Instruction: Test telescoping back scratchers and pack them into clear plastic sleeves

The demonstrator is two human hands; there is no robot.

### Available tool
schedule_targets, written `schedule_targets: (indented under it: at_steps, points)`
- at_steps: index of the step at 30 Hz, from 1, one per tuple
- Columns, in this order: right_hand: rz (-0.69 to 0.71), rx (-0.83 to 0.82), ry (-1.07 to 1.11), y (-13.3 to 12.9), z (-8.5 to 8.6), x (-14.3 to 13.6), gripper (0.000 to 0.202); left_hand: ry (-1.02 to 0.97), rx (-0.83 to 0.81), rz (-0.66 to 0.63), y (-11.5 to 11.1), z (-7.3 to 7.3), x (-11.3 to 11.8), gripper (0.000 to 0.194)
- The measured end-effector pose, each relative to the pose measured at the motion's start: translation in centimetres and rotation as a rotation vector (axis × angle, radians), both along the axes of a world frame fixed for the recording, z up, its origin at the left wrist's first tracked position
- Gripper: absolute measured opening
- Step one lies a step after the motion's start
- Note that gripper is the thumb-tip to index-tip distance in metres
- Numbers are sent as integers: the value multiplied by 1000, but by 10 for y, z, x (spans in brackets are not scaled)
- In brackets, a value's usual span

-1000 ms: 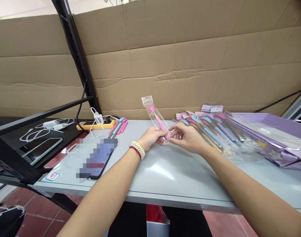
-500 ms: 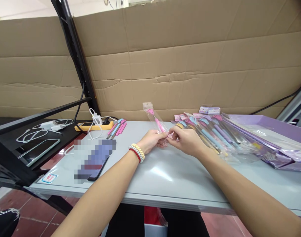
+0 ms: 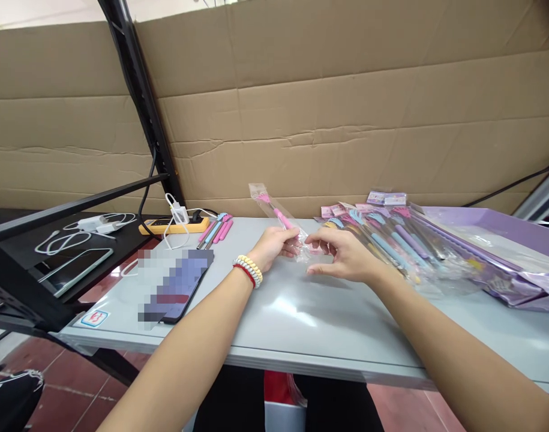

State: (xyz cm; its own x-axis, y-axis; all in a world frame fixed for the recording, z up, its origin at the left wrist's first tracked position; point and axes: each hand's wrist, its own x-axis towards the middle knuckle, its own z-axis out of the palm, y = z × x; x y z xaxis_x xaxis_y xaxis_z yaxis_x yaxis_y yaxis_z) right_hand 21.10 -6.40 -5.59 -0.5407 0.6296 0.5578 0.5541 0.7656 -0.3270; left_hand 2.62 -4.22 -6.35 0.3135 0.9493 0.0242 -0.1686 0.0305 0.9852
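A clear plastic bag holding a pink hand-shaped stick point(image 3: 282, 218) slants up and to the left above the grey table. My left hand point(image 3: 274, 247), with a beaded bracelet and a red band at the wrist, is closed on the lower part of that bagged stick. Just right of the bag's lower end is my right hand point(image 3: 339, 255), its thumb and fingers apart and nothing held between them. Several bagged sticks point(image 3: 393, 240) in blue, purple and pink lie beyond my right hand. A few unbagged pink and blue sticks point(image 3: 218, 230) rest at the table's back left.
A purple tray point(image 3: 517, 219) with plastic packaging stands at the right. A phone point(image 3: 179, 288) lies at the left, near a yellow power strip point(image 3: 166, 226) with white cables. Cardboard point(image 3: 301, 114) rises behind the grey table point(image 3: 274, 333).
My right hand has opened and let go of the bag's lower end. My left hand still holds the bagged stick. The view has shifted slightly.
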Motion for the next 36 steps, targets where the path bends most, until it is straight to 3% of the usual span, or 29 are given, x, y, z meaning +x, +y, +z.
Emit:
schedule_targets:
  at_steps: [4, 9, 14, 19, 26, 32, 36]
  points:
    - [-11, 51, -8, 4, -3, 0, 23, 24, -1, 1, 1, 0, -1, 26]
    - [-46, 44, 81, 2, 0, -4, 26, 84, 63, 0, 1, -3, 1, 23]
    - [-83, -27, 149, 0, 0, -10, 25, -10, 132, -43, -1, -3, 2, 35]
    - [-140, -74, 153, 0, -1, -10, 25, -21, 119, -184, -1, -3, 1, 34]
    - [-90, -13, 126, 2, -2, -8, 23, -142, 97, -266, -2, -3, 2, 39]
    - [-189, -85, 134, 3, -2, -7, 27, -87, 113, -226, -3, -4, 3, 49]
    - [-261, -223, 186, 5, -4, -5, 45, -111, 61, -201, -2, -3, 1, 41]
